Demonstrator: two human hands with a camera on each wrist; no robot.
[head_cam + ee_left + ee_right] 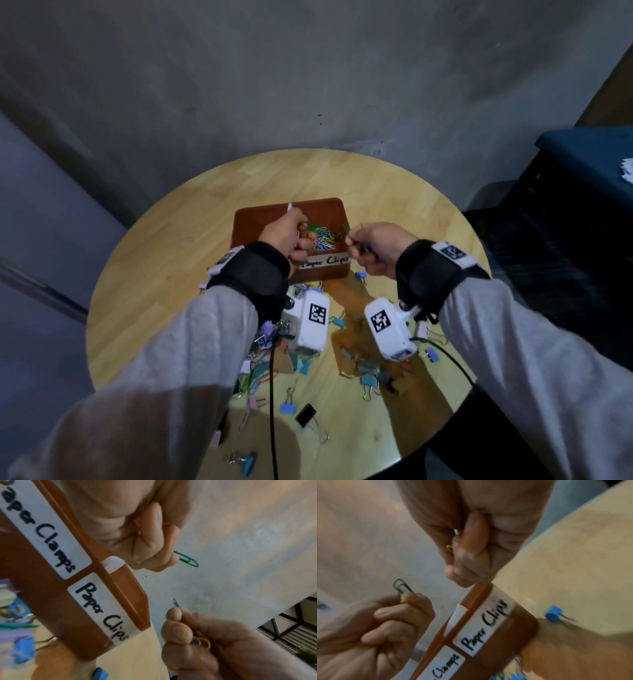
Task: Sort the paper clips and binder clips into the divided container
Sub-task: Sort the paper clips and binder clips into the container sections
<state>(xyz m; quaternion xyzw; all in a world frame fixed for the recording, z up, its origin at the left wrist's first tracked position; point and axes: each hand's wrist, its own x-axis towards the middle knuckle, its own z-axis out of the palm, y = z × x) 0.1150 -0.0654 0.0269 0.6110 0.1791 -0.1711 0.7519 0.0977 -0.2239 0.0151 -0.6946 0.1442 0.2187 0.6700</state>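
Observation:
A brown divided container [260, 219] stands mid-table, its front labelled "Paper Clamps" [42, 534] and "Paper Clips" [102, 612]. Coloured paper clips [323, 237] lie piled in its right compartment. My left hand [291, 233] hovers over the container and pinches a green paper clip [187, 559]. My right hand [356, 241] is at the container's right front corner. It pinches another green paper clip [175, 603] at the fingertips, with yellow and blue paper clips [203, 643] curled in its palm. What the left compartment holds is hidden by my left hand.
Several binder clips lie scattered on the round wooden table [178, 240] in front of the container, among them a blue one [287, 408], a black one [305, 415] and one by the right corner [553, 613]. A dark blue seat [589, 154] stands right.

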